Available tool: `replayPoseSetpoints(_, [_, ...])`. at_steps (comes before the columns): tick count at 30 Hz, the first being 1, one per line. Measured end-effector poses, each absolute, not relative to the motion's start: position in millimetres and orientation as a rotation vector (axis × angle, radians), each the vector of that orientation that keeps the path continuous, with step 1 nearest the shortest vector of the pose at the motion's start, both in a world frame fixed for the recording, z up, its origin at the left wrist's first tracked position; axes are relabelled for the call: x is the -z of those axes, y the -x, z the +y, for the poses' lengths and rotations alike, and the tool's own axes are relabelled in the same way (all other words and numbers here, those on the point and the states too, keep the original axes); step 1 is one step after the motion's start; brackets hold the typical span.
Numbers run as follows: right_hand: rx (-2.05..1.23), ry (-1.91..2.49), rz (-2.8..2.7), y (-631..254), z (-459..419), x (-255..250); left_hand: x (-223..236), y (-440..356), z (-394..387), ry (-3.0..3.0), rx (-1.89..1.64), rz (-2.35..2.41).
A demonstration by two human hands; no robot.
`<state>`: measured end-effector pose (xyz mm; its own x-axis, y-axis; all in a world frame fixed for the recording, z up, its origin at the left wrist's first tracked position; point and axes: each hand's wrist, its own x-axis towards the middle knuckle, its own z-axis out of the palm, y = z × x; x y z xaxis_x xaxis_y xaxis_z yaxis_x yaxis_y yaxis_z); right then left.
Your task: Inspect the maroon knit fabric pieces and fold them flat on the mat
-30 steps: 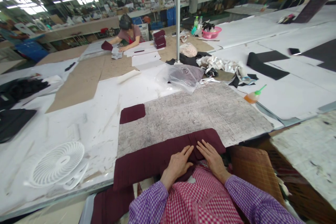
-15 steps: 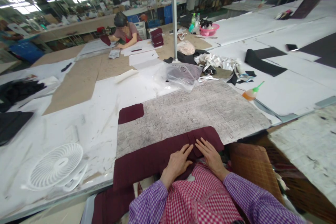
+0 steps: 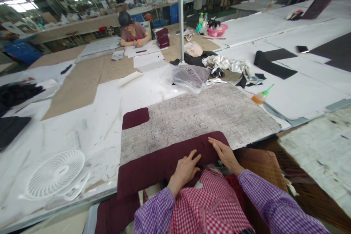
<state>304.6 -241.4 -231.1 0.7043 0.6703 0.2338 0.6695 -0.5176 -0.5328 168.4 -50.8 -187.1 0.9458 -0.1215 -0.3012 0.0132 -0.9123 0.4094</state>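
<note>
A long dark maroon fabric piece [image 3: 148, 172] lies along the front edge of the table, its left part hanging over. My left hand [image 3: 185, 169] rests on the middle of the fabric, fingers spread and pressing down from above. Near the rounded right end, my right hand [image 3: 226, 155] lies with its fingers stretched out over the cloth; part of that hand's underside is hidden. A smaller maroon fabric piece [image 3: 135, 117] sits farther back at the left corner of the marked grey board [image 3: 197, 113].
A white fan [image 3: 59, 173] lies at the left. Behind the board are a plastic bag [image 3: 190, 76], fabric scraps [image 3: 233, 64], a metal post [image 3: 181, 18] and a bottle of orange liquid [image 3: 260, 97]. Across the table sits a co-worker [image 3: 133, 33] beside stacked maroon pieces [image 3: 162, 38].
My right hand has slid right along the fabric, away from my left hand, which stays almost in place. The co-worker has put down a maroon piece and brought both hands together.
</note>
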Motion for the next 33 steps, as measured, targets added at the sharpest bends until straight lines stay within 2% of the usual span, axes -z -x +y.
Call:
replayPoseSetpoints(11, [0.161,2.547,-1.154,-300,-207,267,186,-173,-53,-2.723,0.364,-0.071])
replayPoseSetpoints(19, [0.164,2.668,-1.227,-303,-208,264,190,-189,-63,-2.748,0.395,-0.151])
replayPoseSetpoints(33, [0.006,2.617,-1.326,-324,-224,259,192,-205,-82,-2.767,0.524,-0.223])
